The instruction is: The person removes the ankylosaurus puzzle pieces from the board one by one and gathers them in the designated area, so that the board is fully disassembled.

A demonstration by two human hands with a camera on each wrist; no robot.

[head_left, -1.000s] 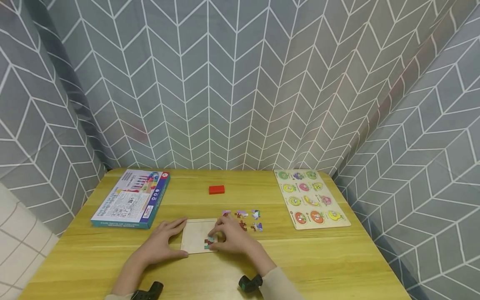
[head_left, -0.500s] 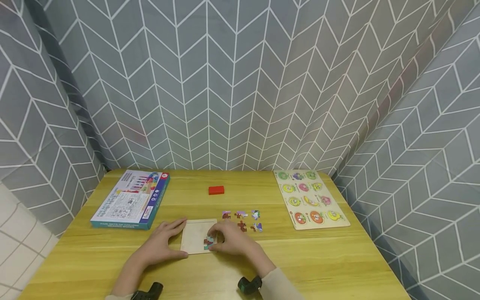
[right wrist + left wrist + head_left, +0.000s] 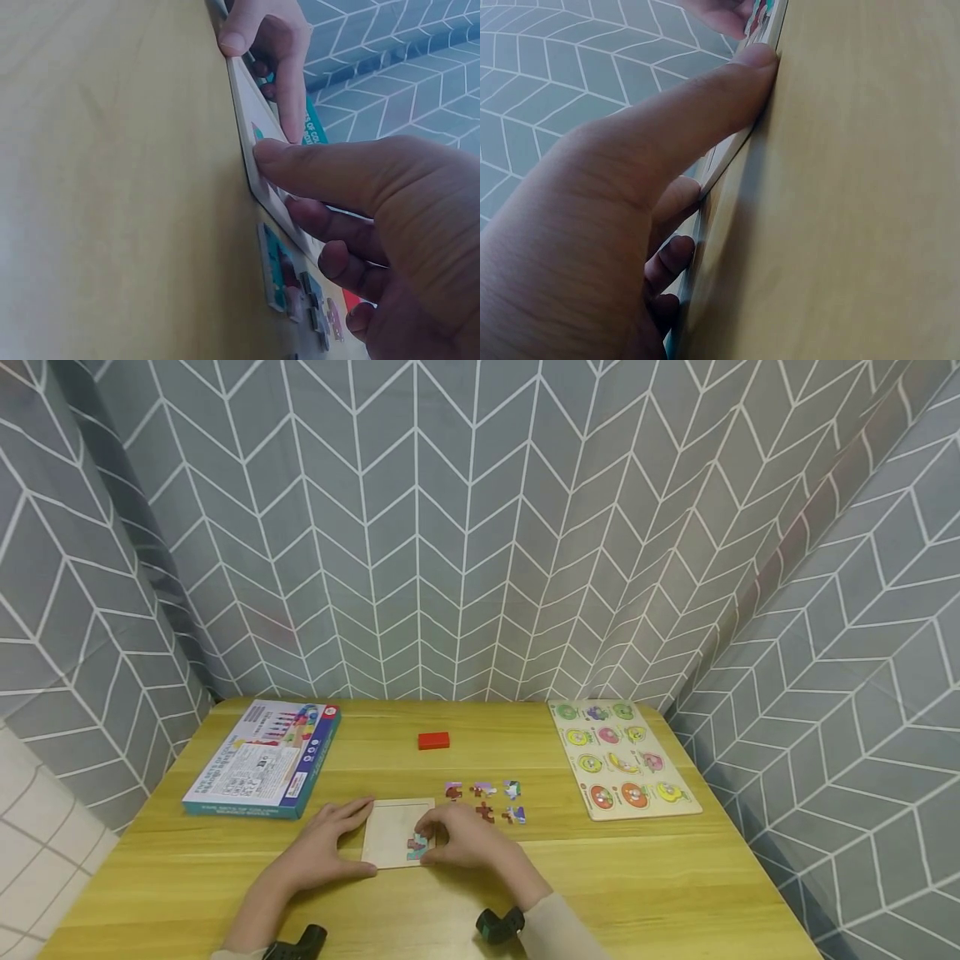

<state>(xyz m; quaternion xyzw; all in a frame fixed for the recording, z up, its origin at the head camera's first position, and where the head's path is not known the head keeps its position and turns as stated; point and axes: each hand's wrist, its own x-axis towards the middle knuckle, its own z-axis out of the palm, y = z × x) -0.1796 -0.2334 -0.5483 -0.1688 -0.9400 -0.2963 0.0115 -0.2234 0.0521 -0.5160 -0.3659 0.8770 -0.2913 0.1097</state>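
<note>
My left hand (image 3: pixel 326 842) spans the left side of a square wooden puzzle tray (image 3: pixel 386 827), thumb at the near left corner and fingertips at the far left one. At the tray's near right corner lie a few teal and brown jigsaw pieces (image 3: pixel 415 846). Over that corner my right hand (image 3: pixel 465 837) pinches a jigsaw piece between thumb and curled fingers; that piece is mostly hidden. In the right wrist view, the right thumb (image 3: pixel 300 161) lies over the tray's near edge, with a bit of teal showing beside it.
Several loose jigsaw pieces (image 3: pixel 513 814) lie right of the tray, some partly hidden by the right hand. Farther back is a red block (image 3: pixel 433 741). A boxed game (image 3: pixel 262 760) lies at the left, a fruit peg board (image 3: pixel 622 760) at the right. A patterned curtain (image 3: pixel 465 527) hangs behind.
The right hand's forefinger has drawn in and curled more over the tray's near right corner. The pieces there have shifted slightly. The left hand and tray stay in place.
</note>
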